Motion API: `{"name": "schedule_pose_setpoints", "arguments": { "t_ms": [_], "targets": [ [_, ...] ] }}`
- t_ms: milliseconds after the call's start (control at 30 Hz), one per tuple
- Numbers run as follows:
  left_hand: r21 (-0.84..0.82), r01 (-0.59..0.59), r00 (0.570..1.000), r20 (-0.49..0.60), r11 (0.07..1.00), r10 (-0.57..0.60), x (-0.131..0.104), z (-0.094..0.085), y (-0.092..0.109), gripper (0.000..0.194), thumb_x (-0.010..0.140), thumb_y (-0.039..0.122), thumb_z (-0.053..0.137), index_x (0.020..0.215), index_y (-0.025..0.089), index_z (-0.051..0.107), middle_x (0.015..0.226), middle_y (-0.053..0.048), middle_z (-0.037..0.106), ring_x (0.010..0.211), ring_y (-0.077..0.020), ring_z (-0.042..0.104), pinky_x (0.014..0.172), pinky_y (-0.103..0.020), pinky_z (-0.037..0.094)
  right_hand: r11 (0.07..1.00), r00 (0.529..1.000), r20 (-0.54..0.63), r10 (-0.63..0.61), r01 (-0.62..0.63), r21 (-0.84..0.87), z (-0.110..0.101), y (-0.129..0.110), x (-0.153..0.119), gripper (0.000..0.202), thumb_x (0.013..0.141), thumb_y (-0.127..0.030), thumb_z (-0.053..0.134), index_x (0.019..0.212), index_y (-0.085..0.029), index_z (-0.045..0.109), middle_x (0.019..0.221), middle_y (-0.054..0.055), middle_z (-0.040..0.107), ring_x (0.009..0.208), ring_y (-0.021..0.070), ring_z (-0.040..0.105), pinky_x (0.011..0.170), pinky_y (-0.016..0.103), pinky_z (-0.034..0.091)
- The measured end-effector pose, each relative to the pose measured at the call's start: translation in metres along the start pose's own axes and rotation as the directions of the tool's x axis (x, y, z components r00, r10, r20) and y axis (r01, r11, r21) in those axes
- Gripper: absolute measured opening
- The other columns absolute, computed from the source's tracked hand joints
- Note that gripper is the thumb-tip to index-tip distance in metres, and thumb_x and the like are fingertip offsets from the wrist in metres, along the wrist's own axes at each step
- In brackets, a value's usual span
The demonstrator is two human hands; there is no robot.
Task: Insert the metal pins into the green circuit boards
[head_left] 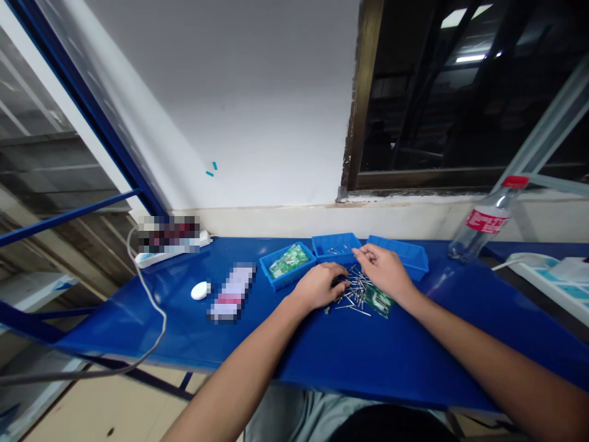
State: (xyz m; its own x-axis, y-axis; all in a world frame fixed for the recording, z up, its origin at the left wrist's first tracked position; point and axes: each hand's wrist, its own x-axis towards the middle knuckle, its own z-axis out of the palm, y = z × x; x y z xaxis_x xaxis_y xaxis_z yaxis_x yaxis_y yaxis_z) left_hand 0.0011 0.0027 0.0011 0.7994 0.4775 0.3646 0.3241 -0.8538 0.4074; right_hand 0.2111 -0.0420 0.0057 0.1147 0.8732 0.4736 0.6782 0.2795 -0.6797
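Observation:
Several thin metal pins [356, 294] lie in a loose pile on the blue table. My left hand [323, 285] rests at the pile's left side, fingers curled over the pins; what its fingertips hold, if anything, is too small to tell. My right hand [381, 267] is above the pile's right side, thumb and forefinger pinched on a small metal pin near the front edge of the middle blue bin [338, 243]. A few pins lie inside that bin. A green packet [380, 302] lies beneath my right wrist, beside the pile.
The left blue bin [288, 267] holds green packets; another blue bin [405, 256] stands behind my right hand. An empty bottle [485, 221] with a red cap stands at the right. A white oval object [200, 291], a blurred-out flat item [234, 291] and a cable [162, 319] are at the left.

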Motion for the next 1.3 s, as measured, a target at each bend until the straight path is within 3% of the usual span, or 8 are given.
{"name": "schedule_pose_setpoints", "arguments": {
  "t_ms": [167,267,367,567,967,1300],
  "targets": [
    [-0.010,0.053,0.998,-0.026,0.999,-0.053,0.001,-0.003,0.002,0.024,0.091,0.018,0.062,0.112,0.017,0.072,0.114,-0.010,0.075,0.106,-0.0247,0.071,0.099,-0.035,0.053,0.965,0.962,0.167,-0.217,0.237,-0.112,0.005,0.001,-0.007,0.016,0.098,-0.034,0.057,0.099,-0.025,0.070,0.095,0.005,0.076,0.087,0.0240,0.071,0.080,0.038,0.054],
    [-0.018,0.098,0.991,-0.086,0.995,-0.099,0.002,-0.007,0.005,0.017,0.088,0.013,0.058,0.097,0.017,0.072,0.101,-0.008,0.075,0.093,-0.0224,0.071,0.091,-0.032,0.054,0.929,0.916,0.249,-0.314,0.351,-0.119,0.008,0.006,-0.011,0.019,0.098,-0.027,0.056,0.110,-0.025,0.071,0.108,0.009,0.075,0.105,0.0273,0.068,0.094,0.044,0.054],
    [-0.020,0.126,0.979,-0.160,0.992,-0.128,0.002,-0.010,0.008,0.014,0.088,0.015,0.058,0.094,0.017,0.071,0.098,-0.008,0.075,0.092,-0.0224,0.069,0.088,-0.032,0.053,0.905,0.888,0.282,-0.362,0.407,-0.120,0.009,0.009,-0.012,0.025,0.096,-0.025,0.059,0.118,-0.024,0.070,0.115,0.010,0.073,0.114,0.0285,0.065,0.100,0.047,0.053],
    [0.004,0.162,0.963,-0.221,0.987,-0.157,0.003,-0.010,0.009,0.013,0.090,0.015,0.056,0.093,0.018,0.069,0.094,-0.006,0.074,0.088,-0.0208,0.068,0.084,-0.030,0.051,0.877,0.864,0.343,-0.368,0.445,-0.179,0.010,0.011,-0.010,0.023,0.096,-0.018,0.058,0.110,-0.024,0.075,0.102,0.008,0.076,0.102,0.0264,0.067,0.092,0.042,0.055],
    [0.008,0.168,0.964,-0.208,0.986,-0.163,0.003,-0.009,0.009,0.013,0.091,0.016,0.056,0.094,0.019,0.069,0.095,-0.006,0.073,0.087,-0.0205,0.067,0.081,-0.029,0.051,0.868,0.897,0.339,-0.284,0.391,-0.305,0.017,0.016,-0.005,0.020,0.095,-0.015,0.059,0.105,-0.022,0.074,0.101,0.007,0.077,0.099,0.0263,0.069,0.090,0.039,0.053],
    [-0.010,0.152,0.969,-0.195,0.988,-0.151,0.002,-0.011,0.010,0.014,0.092,0.015,0.056,0.096,0.018,0.069,0.096,-0.006,0.073,0.087,-0.0203,0.067,0.082,-0.030,0.051,0.934,0.937,0.232,-0.263,0.308,-0.184,0.011,0.009,-0.007,0.017,0.092,-0.014,0.060,0.099,-0.023,0.072,0.098,0.005,0.076,0.094,0.0240,0.070,0.083,0.037,0.054]
  ]
}}
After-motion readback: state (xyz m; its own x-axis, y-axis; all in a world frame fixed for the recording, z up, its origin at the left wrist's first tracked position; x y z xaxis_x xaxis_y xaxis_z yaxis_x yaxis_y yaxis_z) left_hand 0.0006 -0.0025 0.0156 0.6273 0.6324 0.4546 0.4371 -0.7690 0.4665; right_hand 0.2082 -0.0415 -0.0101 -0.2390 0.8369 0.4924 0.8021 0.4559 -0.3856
